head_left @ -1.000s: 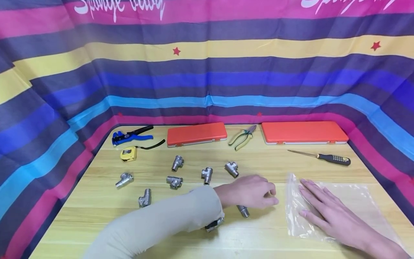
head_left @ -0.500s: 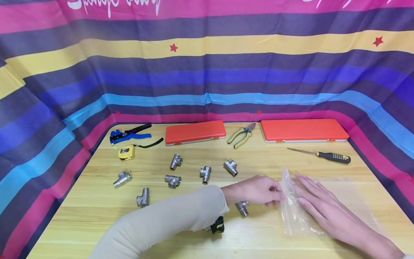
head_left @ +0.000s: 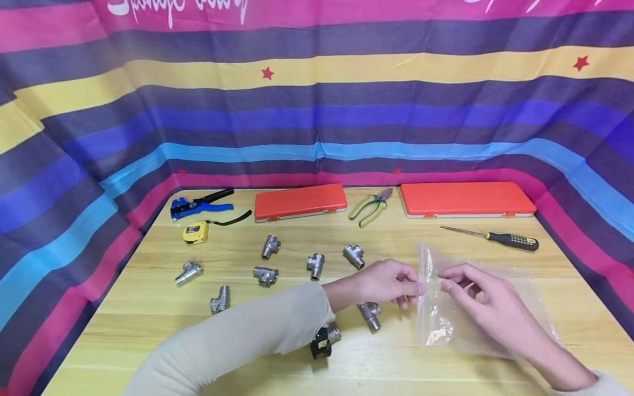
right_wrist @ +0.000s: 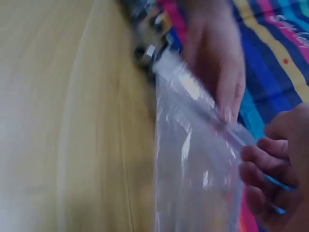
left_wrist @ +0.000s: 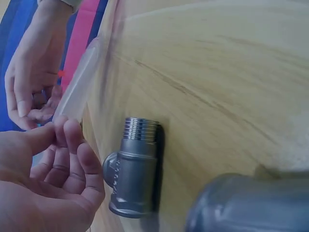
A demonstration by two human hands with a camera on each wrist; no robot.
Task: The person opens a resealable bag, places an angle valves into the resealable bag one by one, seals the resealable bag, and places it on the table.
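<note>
A clear zip-top plastic bag [head_left: 441, 330] is held a little above the table at the right, its zip edge toward the left. My left hand [head_left: 383, 281] pinches that edge between thumb and fingers. With curled fingers, my right hand [head_left: 495, 313] pinches the bag just inside the zip; the right wrist view shows the slack bag [right_wrist: 193, 169] hanging between both hands. Below my left hand lies a metal tee pipe fitting [head_left: 370, 317], its threaded end showing in the left wrist view. Another tee fitting [head_left: 334, 333] is partly hidden by the left wrist's black device [head_left: 321, 344].
Several more tee fittings [head_left: 266, 276] lie scattered across the left and middle. Along the back are wire strippers [head_left: 200, 204], a tape measure [head_left: 195, 232], two red cases [head_left: 300, 202], pliers [head_left: 369, 207] and a screwdriver [head_left: 512, 241]. A striped cloth [head_left: 317, 121] encloses the table.
My left hand has moved from beside the bag to its zip edge. The right hand, flat on the bag before, now pinches it. The bag has lifted and shifted left.
</note>
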